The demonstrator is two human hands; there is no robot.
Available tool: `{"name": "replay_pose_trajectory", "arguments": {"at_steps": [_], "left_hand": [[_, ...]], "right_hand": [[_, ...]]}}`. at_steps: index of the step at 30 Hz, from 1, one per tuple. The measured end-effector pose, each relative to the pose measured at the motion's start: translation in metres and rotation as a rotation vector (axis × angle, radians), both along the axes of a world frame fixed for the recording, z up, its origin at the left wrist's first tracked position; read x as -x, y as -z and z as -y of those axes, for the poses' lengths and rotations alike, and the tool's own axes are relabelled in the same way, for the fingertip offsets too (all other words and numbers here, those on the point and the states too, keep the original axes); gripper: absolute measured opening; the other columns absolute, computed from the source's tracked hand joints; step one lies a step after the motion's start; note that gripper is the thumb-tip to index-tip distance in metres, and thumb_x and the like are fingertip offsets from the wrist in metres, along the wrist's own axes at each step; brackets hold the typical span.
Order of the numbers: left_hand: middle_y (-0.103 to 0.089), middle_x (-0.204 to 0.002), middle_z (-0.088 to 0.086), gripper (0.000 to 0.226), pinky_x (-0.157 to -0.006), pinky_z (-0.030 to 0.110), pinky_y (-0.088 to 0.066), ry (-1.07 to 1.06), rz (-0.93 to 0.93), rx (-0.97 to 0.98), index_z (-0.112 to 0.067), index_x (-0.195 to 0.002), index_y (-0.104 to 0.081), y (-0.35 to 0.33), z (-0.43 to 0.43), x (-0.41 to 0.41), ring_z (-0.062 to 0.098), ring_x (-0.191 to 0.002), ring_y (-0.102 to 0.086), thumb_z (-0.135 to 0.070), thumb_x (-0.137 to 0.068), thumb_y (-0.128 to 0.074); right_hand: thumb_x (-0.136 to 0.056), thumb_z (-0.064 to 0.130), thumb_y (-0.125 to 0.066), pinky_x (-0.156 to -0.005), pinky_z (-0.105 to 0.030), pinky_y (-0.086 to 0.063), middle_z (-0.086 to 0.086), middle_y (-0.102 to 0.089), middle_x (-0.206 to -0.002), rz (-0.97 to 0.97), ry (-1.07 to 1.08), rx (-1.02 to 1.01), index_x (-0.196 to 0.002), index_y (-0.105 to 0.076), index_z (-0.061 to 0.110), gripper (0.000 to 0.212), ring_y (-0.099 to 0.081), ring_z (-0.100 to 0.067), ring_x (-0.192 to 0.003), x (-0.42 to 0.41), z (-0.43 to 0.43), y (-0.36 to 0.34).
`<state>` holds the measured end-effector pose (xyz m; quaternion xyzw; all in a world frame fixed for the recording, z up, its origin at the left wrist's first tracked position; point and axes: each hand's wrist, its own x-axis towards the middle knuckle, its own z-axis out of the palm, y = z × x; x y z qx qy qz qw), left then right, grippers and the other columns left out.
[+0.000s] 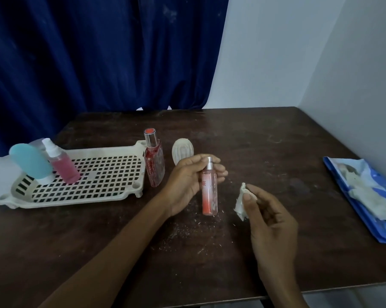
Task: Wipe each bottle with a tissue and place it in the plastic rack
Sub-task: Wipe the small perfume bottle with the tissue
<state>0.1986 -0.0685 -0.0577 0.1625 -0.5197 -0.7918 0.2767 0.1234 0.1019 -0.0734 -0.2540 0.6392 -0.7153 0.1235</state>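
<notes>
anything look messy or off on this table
Yes. Tiny white flecks litter the dark table beneath the pink bottle in the left hand, possibly tissue shreds. At the right edge, the blue tissue pack lies open, crumpled tissues bulging out. Nothing looks spilled or broken.

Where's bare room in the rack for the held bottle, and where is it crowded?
Bare: the rack grid from the pink spray bottle to the right rim, and the table between right hand and tissue pack. Crowded: just off that rim, where the red bottle and white oval object stand beside the left hand and its orange bottle.
</notes>
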Motion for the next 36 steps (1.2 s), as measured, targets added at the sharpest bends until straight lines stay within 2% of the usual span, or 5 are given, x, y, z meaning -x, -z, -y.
{"name": "replay_pose_trajectory", "arguments": {"at_steps": [7,11,24,30,36], "left_hand": [[-0.072,-0.097,0.014,0.027,-0.087,0.036,-0.057,0.015,0.017,-0.005,0.001,-0.109,-0.064,0.002,-0.003,-0.005,0.025,-0.094,-0.069,-0.011,-0.106,-0.039],[-0.072,-0.098,0.014,0.027,-0.084,0.034,-0.056,-0.011,0.021,-0.037,-0.001,-0.107,-0.066,0.002,-0.004,-0.004,0.019,-0.088,-0.069,-0.011,-0.105,-0.041],[-0.075,-0.102,0.012,0.021,-0.086,0.032,-0.059,-0.098,0.043,0.034,-0.003,-0.108,-0.068,0.005,-0.010,-0.002,0.019,-0.094,-0.072,-0.015,-0.103,-0.051],[-0.075,-0.098,0.013,0.021,-0.086,0.034,-0.059,-0.121,0.016,-0.003,-0.001,-0.109,-0.067,0.005,-0.006,-0.004,0.025,-0.100,-0.073,-0.015,-0.102,-0.052],[-0.076,-0.099,0.009,0.019,-0.085,0.033,-0.058,-0.130,0.062,0.041,-0.006,-0.106,-0.069,0.005,-0.009,-0.003,0.017,-0.091,-0.072,-0.016,-0.102,-0.053]], "right_hand": [[-0.089,0.011,-0.072,-0.078,-0.010,-0.050,0.015,-0.073,-0.098,-0.556,-0.050,-0.106,-0.106,-0.076,0.020,0.020,-0.068,0.001,-0.093,0.003,0.023,-0.013],[-0.088,0.004,-0.073,-0.084,-0.003,-0.042,0.001,-0.071,-0.103,-0.857,-0.035,-0.197,-0.110,-0.075,0.012,0.024,-0.062,0.002,-0.091,0.006,0.038,-0.010],[-0.090,0.008,-0.070,-0.080,0.000,-0.039,-0.003,-0.071,-0.097,-0.906,0.038,-0.210,-0.108,-0.076,0.010,0.019,-0.061,-0.004,-0.083,0.007,0.046,-0.008],[-0.088,0.004,-0.072,-0.074,-0.016,-0.050,-0.005,-0.069,-0.095,-0.977,-0.022,-0.198,-0.102,-0.076,0.006,0.015,-0.065,-0.011,-0.081,0.003,0.043,-0.002],[-0.090,0.008,-0.069,-0.078,-0.002,-0.042,-0.003,-0.069,-0.096,-0.897,0.030,-0.222,-0.107,-0.076,0.009,0.018,-0.064,-0.008,-0.082,0.008,0.050,-0.008]]}}
